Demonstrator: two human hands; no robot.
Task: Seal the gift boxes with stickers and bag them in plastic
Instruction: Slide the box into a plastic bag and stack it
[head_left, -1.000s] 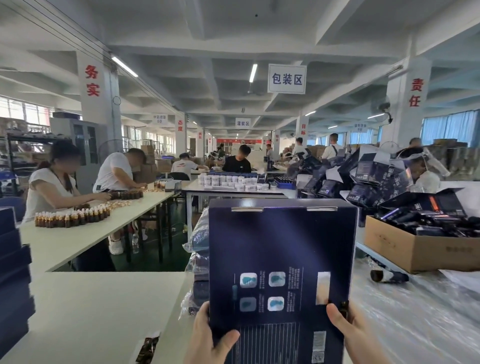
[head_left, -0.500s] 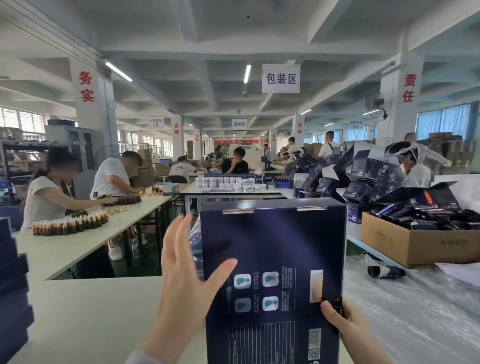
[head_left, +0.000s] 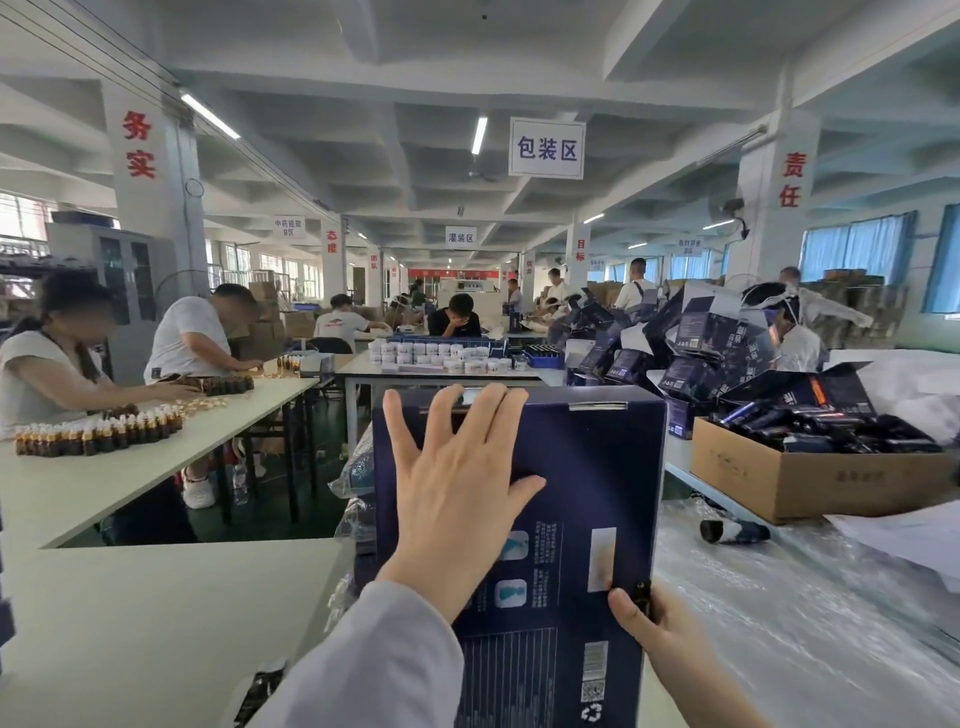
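Head view. You hold the dark blue gift box (head_left: 582, 467) upright in front of you, printed back face toward you, between the white table (head_left: 130, 623) and the clear plastic sheeting (head_left: 779, 613). Your left hand (head_left: 452, 499) lies flat on that face, fingers straight and spread, tips at the top edge. Your right hand (head_left: 665, 639) grips the lower right edge, thumb on the front.

A cardboard carton (head_left: 810, 483) of dark packs sits to the right, a dark bottle (head_left: 732, 531) lying on the sheeting near it. Rows of small brown bottles (head_left: 98, 431) stand on the far left table, where workers (head_left: 47, 374) sit.
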